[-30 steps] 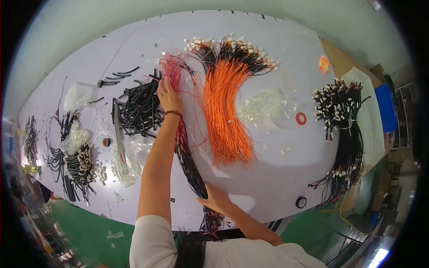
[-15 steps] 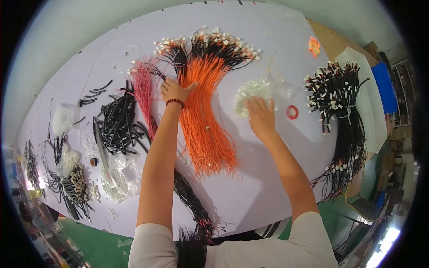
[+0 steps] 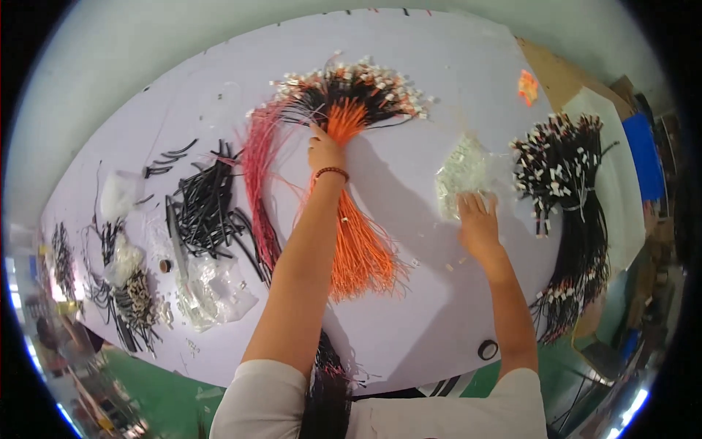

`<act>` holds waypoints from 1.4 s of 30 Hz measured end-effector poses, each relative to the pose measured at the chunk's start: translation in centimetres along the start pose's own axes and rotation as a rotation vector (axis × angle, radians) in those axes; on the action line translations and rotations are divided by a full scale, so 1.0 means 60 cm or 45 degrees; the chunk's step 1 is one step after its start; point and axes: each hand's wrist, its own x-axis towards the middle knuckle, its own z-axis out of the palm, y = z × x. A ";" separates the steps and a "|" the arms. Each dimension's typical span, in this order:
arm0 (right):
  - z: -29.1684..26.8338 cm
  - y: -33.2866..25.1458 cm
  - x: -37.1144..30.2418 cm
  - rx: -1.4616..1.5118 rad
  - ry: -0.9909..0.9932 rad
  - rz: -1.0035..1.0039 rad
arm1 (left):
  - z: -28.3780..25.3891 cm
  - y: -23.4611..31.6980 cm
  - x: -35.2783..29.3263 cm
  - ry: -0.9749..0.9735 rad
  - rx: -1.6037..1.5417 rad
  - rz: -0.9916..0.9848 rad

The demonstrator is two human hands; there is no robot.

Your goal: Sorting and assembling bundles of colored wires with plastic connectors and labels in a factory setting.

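Observation:
A bundle of orange wires [image 3: 365,260] with black upper ends and small white connectors [image 3: 373,73] lies across the middle of the table. My left hand [image 3: 326,152] is closed round its upper part, where the strands are drawn together. To the right sits a clear plastic bag [image 3: 461,175] full of small whitish pieces. My right hand [image 3: 480,225] rests at the bag's near edge, fingers spread and stretched out. Just left of the orange bundle runs a bunch of pinkish-red wires [image 3: 259,161].
Black tubing pieces [image 3: 205,208] and another clear bag [image 3: 216,293] lie at left. A tied black wire bundle [image 3: 581,212] stretches along the right edge. A black tape roll [image 3: 488,350] sits by my right forearm. Dark wires [image 3: 329,358] reach the near edge.
My left hand has closed on the orange wires, gathering the spread bundle narrower. My right hand and the bag have shifted right. The red tape ring is out of sight; a black roll shows.

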 end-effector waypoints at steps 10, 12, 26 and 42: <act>0.041 -0.196 0.164 2.491 -0.451 0.380 | -0.020 -0.066 -0.019 -0.093 -0.485 0.001; 0.050 -0.218 0.218 2.745 -0.453 0.535 | 0.004 -0.073 -0.017 -0.029 -0.597 0.136; 0.055 -0.315 0.372 2.324 -0.339 0.697 | -0.054 -0.094 -0.045 -0.465 -1.204 0.263; -0.051 -0.247 0.292 3.037 -0.438 0.354 | -0.016 -0.309 0.038 -0.188 -1.647 -0.079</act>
